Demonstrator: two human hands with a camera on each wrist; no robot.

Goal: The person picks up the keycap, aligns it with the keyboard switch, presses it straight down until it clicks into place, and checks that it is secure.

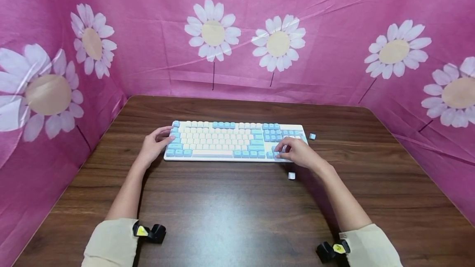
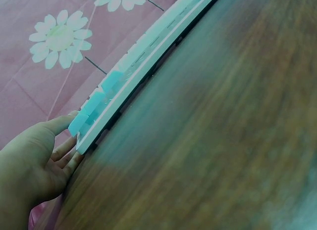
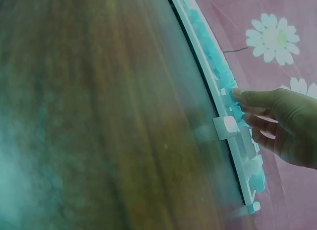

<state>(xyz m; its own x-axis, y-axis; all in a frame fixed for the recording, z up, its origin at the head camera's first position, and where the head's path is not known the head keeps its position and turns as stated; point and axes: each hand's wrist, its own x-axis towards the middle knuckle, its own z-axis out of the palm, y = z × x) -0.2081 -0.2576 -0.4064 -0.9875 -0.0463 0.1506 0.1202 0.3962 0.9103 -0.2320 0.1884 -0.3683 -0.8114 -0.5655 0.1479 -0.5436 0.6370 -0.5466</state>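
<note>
A white keyboard [image 1: 222,159] with white and light blue keycaps lies across the table. At its left end the left hand [image 1: 152,145] grips the side, its thumb on the edge keys and the other fingers against the end in the left wrist view. The right hand [image 1: 298,151] is over the lower right part, by the arrow keys. Its thumb and forefinger pinch a blue keycap [image 1: 276,154] there; the other fingers bend over the number pad, hiding part of it. One loose white keycap [image 1: 291,176] lies in front of the keyboard, and a pale blue keycap [image 1: 312,137] lies off its right end.
The brown wooden table [image 1: 222,209] reaches back to a pink cloth [image 1: 148,52] printed with daisies, which also hangs at both sides. Black wrist cameras sit at both sleeves, near the table's front.
</note>
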